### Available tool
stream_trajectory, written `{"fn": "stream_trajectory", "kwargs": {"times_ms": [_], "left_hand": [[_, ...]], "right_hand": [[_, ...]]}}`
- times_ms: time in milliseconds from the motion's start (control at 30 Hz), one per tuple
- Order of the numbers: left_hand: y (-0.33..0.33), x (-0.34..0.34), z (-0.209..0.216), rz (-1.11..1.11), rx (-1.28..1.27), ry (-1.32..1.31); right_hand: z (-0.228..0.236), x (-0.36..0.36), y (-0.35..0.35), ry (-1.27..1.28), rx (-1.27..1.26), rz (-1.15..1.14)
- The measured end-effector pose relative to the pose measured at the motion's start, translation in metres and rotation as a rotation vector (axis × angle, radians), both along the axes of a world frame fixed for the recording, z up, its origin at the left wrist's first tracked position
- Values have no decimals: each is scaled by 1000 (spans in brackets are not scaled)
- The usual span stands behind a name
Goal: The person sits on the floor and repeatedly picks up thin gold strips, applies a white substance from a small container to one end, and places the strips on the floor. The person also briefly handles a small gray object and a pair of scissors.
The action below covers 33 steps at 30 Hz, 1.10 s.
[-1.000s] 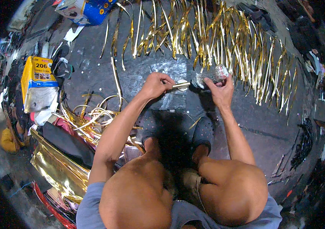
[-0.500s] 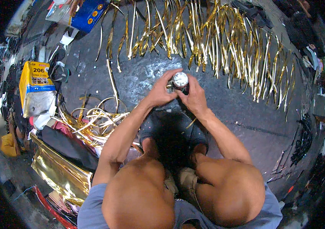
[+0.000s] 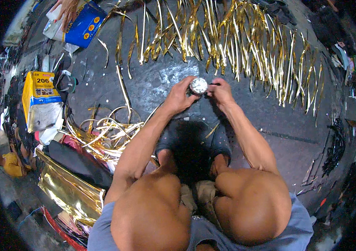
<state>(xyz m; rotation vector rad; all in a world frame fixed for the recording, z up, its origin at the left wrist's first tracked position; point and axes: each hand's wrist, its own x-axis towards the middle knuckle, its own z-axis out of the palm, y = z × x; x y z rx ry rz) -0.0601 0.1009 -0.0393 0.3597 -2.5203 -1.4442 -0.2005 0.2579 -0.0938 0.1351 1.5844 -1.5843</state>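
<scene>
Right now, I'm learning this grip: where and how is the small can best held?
Grip the small can by its side, probably from the left, where the left hand curves: its round top faces the camera, so a curved grip should suit.

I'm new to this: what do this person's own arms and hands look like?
The left hand and right hand are gloveless; the left forearm and right forearm are bare too. Blue-grey cloth, seemingly a short sleeve, shows beside the left knee. No cables show.
</scene>
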Motion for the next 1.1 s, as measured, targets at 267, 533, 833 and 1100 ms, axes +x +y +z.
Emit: {"fn": "stream_trajectory", "kwargs": {"times_ms": [267,533,833,1100], "left_hand": [[-4,2,-3,-14,-37,-32],[-3,-1,-7,-27,-68,-6],[-16,44,-10,100,-431,-457],[-32,80,-22,159,-557,-423]], "right_hand": [[226,-30,91,19,-691,-231],[347,-79,166,220,-924,-280],[370,-284,161,812,-528,-509],[282,-331,258,525,-762,-990]]}}
